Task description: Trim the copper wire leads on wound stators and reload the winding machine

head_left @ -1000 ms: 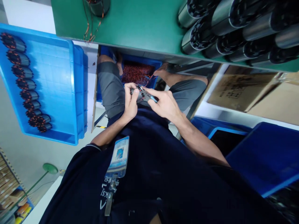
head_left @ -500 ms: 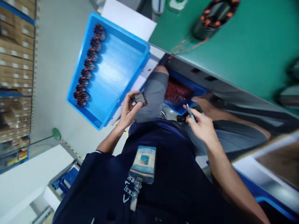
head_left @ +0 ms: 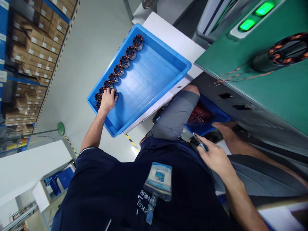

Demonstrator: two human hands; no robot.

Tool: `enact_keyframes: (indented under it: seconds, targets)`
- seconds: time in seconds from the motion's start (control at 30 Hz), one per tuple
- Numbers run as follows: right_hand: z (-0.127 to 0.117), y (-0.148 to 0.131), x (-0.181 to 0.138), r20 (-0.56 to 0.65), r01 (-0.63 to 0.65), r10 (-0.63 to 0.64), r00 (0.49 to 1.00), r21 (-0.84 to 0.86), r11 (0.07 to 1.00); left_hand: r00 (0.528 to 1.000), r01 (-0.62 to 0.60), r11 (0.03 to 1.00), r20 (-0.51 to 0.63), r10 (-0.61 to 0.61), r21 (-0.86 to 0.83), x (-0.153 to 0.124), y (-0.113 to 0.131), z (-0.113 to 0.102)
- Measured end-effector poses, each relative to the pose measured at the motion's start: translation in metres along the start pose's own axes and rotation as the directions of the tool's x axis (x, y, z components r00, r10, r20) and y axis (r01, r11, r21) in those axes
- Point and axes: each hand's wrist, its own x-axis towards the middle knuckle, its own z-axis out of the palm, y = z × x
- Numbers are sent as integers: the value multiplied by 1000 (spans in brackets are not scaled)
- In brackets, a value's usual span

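My left hand [head_left: 108, 100] reaches into a blue tray [head_left: 157, 102] with its fingers closed round a motor stator [head_left: 116, 94], mostly hidden under them. A row of several similar stators [head_left: 124, 61], dark rings with copper windings and grey metal sides, runs along the tray's far-left wall beside this hand. Over my lap, my right hand [head_left: 214, 156] is closed on a pair of small snips [head_left: 201, 143], whose pointed metal tip sticks out past the fingers and thumb.
On the green bench [head_left: 231, 64] lies a larger stator [head_left: 269, 57] with loose copper leads, near two lit green buttons [head_left: 256, 17]. A blue bin [head_left: 222, 117] of copper wire scraps sits below. Boxes [head_left: 36, 45] fill shelves at the left.
My left hand has carried the stator from above my lap into the tray, down at the near end of the row. My right hand keeps the snips. The view has shifted.
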Motion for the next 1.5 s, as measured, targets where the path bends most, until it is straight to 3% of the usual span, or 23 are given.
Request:
enact_keyframes:
  seconds: [0.23,0.37,0.47,0.53,0.6,0.73,0.8,0.87,0.97,1.07,1.13,1.23,1.3,1.4,1.5]
  targets:
    - [0,-2,-3,4,28,-28,1000,-40,999,1000,-7,990,-21,10,141,-1,-12,-13]
    - [1,-5,-2,-2,27,-27,1000,-39,999,989,100,993,-111,-93,63,-8,-12,-15]
    - [1,-17,1,-22,-7,7,1000,10,1000,967,111,992,-221,-123,-68,-17,13,-25]
    - [0,-28,2,-26,-71,72,997,44,997,935,22,982,-344,-87,-189,-22,49,-35]
    - [-3,-39,2,-40,-126,129,991,71,990,877,-148,933,-479,-29,-328,-24,103,-48]
    - [-19,-48,-11,-136,-94,117,984,166,982,776,-566,626,-603,185,-536,-7,249,-72]
    - [-32,-46,-28,-193,-85,121,974,186,979,713,-691,458,-634,300,-560,17,325,-77]
    - [-44,-41,-50,-210,-105,144,967,187,977,657,-751,361,-679,328,-552,50,390,-76]
    - [-56,-33,-84,-202,-152,196,959,216,965,642,-766,325,-684,345,-555,101,450,-69]
    - [-55,-29,-110,-233,-195,271,934,303,933,669,-743,387,-615,417,-546,119,462,-70]
    - [-51,-31,-120,-265,-192,317,911,409,892,650,-759,372,-607,456,-534,99,452,-78]
    - [-56,-49,-127,-372,-72,336,866,572,817,596,-788,285,-560,576,-546,26,427,-97]
    - [-71,-67,-125,-502,55,330,800,609,791,547,-786,217,-488,681,-578,-32,414,-110]
    - [-111,-100,-112,-708,251,292,643,555,793,464,-776,100,-457,759,-623,-101,401,-122]
    - [-151,-132,-95,-805,397,128,579,415,819,400,-790,28,-481,780,-612,-137,396,-121]
